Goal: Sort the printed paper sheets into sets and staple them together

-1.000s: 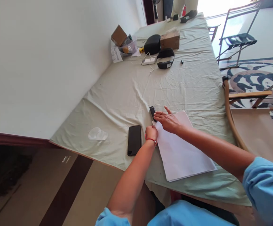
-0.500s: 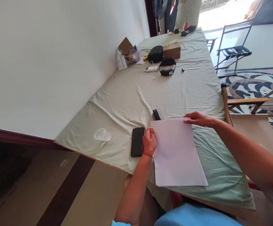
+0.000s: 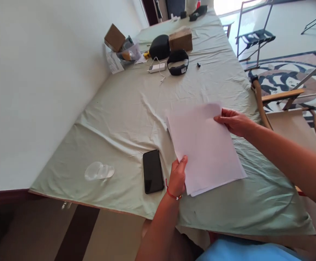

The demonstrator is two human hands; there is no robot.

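Several sheets of white paper [image 3: 206, 148] lie loosely stacked and tilted over the table's near part, their edges not quite lined up. My left hand [image 3: 178, 175] pinches the lower left edge, thumb on top. At the upper right edge, my right hand [image 3: 232, 121] grips the paper between thumb and fingers. A black smartphone [image 3: 153, 171] lies flat just left of my left hand. Farther left, a clear plastic cup [image 3: 99, 171] rests on its side on the cloth.
A pale green cloth [image 3: 125, 123] covers the table. Toward the back are a cardboard box [image 3: 180, 39], a black headband-like device [image 3: 177, 62], a white power bank [image 3: 157, 67] with a cable, and a plastic container [image 3: 127, 54]. A wooden-armed chair [image 3: 285, 123] stands at the right.
The paper has shifted farther from me and now covers the small black object beside it. My left hand has slid down to the lower left edge. The camera view has turned.
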